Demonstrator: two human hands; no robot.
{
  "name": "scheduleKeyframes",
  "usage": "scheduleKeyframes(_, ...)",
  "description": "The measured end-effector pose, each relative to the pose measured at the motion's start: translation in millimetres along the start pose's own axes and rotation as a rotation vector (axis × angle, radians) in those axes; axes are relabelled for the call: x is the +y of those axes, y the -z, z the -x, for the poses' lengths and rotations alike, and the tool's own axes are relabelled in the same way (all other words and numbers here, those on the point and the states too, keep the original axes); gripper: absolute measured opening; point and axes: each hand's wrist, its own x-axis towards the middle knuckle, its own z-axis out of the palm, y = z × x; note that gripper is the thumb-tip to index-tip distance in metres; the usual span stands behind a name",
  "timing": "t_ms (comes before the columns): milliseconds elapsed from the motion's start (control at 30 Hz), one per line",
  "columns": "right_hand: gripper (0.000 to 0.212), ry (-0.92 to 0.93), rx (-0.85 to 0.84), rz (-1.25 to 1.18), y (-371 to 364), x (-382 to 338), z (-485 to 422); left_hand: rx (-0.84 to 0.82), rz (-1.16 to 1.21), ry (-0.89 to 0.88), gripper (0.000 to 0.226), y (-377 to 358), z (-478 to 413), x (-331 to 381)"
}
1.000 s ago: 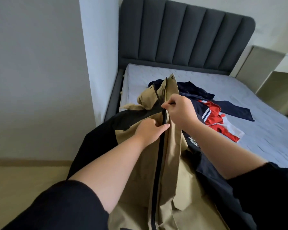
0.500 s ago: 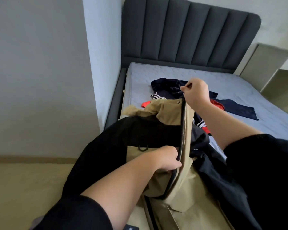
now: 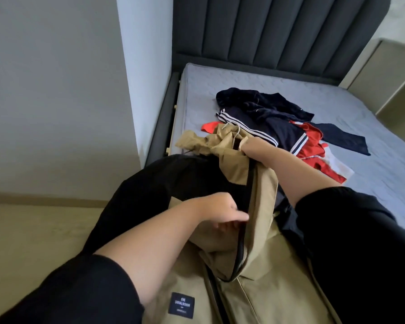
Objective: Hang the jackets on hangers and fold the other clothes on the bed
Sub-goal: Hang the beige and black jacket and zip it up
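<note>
Wooden floor [image 3: 33,230] fills 8 o'clock. At 6 o'clock a dark label [image 3: 181,305] sits on the tan and black jacket [image 3: 262,202], which spreads from the centre down to the bottom edge. The left hand [image 3: 218,212], near 5 o'clock, reaches loose fingers to the jacket's zip edge; whether they pinch it I cannot tell. The right hand [image 3: 258,150], at 3 o'clock, grips the jacket's bunched collar, fingers curled into the cloth. At 2 o'clock navy and red clothes [image 3: 278,127] lie heaped on the grey bed [image 3: 348,108].
</note>
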Motion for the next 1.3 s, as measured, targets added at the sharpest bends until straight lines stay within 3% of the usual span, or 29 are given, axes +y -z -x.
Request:
scheduleKeyframes(67,0.042,0.064,0.015,-0.073,-11.1,6.1,2.3,0.303,0.262,0.031,0.040,24.7,-6.9,-8.1)
scheduleKeyframes(100,0.037,0.086,-0.006,-0.074,-14.8,9.4,3.3,0.476,0.258,0.077,0.035,39.8,-11.4,-16.3)
scheduleKeyframes(167,0.024,0.078,-0.158,0.089,-19.5,12.1,7.2,0.712,-0.063,0.168,0.026,65.9,-18.8,-37.3)
scheduleKeyframes(233,0.025,0.083,-0.296,0.222,-20.5,15.7,12.7,0.673,-0.330,0.237,0.034,79.9,-24.2,-59.2)
scheduleKeyframes(300,0.030,0.121,-0.381,0.302,-20.3,15.1,23.0,0.548,-0.447,0.313,0.051,85.0,-31.2,-72.0)
scheduleKeyframes(400,0.031,0.077,-0.440,0.345,-26.2,18.8,30.9,0.348,-0.336,0.367,0.071,83.9,-42.9,-75.7)
scheduleKeyframes(500,0.046,0.004,-0.276,0.343,-29.7,24.0,27.0,0.218,-0.309,0.322,0.071,75.8,-42.6,-77.5)
scheduleKeyframes(600,0.071,-0.043,-0.004,0.149,-30.5,27.2,20.7,0.170,-0.339,0.311,0.069,65.1,-33.8,-81.8)
scheduleKeyframes(667,0.080,0.052,0.071,0.119,-31.0,21.4,21.0,0.168,-0.313,0.302,0.068,63.3,-26.0,-84.6)
scheduleKeyframes(700,0.072,0.129,0.088,0.087,-31.7,16.1,21.5,0.163,-0.309,0.295,0.064,63.6,-22.1,-85.4)
scheduleKeyframes(767,0.023,0.240,0.118,0.056,-34.0,3.2,24.9,0.149,-0.321,0.272,0.056,64.2,-13.1,-84.8)
scheduleKeyframes(800,0.010,0.264,0.109,0.037,-33.3,-3.8,27.7,0.158,-0.314,0.254,0.053,65.4,-7.2,-82.6)
scheduleKeyframes(833,0.031,0.265,0.099,0.011,-32.5,-9.8,28.6,0.182,-0.286,0.233,0.052,68.3,-0.2,-79.2)
scheduleKeyframes(867,0.040,0.260,0.091,-0.024,-30.3,-17.4,32.1,0.219,-0.238,0.208,0.048,72.8,7.0,-74.7)
scheduleKeyframes(967,0.047,0.231,0.165,-0.267,-9.4,-54.9,49.9,0.346,-0.117,0.080,0.023,94.8,30.5,-54.3)
scheduleKeyframes(1033,0.057,0.284,0.274,-0.300,9.9,-89.5,64.1,0.408,-0.160,0.042,0.038,113.6,49.2,-39.0)
scheduleKeyframes(1133,0.063,0.405,0.453,-0.102,43.8,-151.6,89.4,0.525,-0.210,0.057,0.073,146.0,86.2,-15.9)
scheduleKeyframes(1200,0.062,0.455,0.524,-0.075,65.1,-197.1,109.0,0.601,-0.189,0.039,0.070,170.4,115.8,1.2)
scheduleKeyframes(1300,0.062,0.517,0.519,-0.256,88.2,-259.0,138.4,0.719,-0.222,0.052,0.044,203.7,160.2,26.8)
